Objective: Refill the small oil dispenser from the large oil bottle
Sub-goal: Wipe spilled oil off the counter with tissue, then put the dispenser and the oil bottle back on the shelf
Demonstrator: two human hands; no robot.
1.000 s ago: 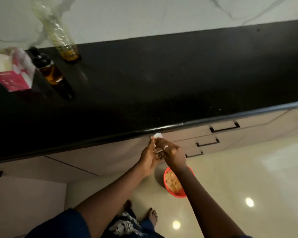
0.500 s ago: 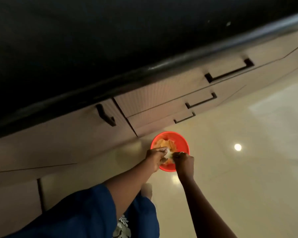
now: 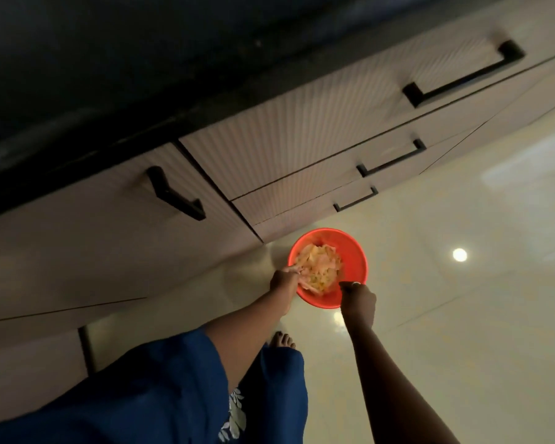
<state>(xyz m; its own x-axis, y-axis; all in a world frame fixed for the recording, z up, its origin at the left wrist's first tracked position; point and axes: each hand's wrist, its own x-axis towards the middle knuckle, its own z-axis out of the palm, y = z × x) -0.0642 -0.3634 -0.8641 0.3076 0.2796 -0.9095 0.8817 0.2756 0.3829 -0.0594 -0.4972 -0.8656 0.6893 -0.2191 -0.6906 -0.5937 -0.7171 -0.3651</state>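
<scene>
Neither the large oil bottle nor the small oil dispenser is in view; the camera looks down at the floor. My left hand (image 3: 284, 278) reaches over the near-left rim of a red bin (image 3: 361, 251), its fingers stretched toward the pale scraps (image 3: 318, 267) inside. At the bin's near rim hovers my right hand (image 3: 358, 299), fingers curled and a ring showing. I see nothing held in either hand.
The black countertop (image 3: 109, 59) overhangs at the top left. Below it are beige cabinet fronts with black handles (image 3: 462, 78) (image 3: 173, 193). The bin stands on a glossy cream floor (image 3: 462, 315) close to the cabinets. My bare foot (image 3: 282, 339) and blue clothing (image 3: 173, 395) are near.
The view has tipped from the counter with its bottles down to the floor bin. Both hands dropped from the counter edge to the bin, and the white scrap they held no longer shows.
</scene>
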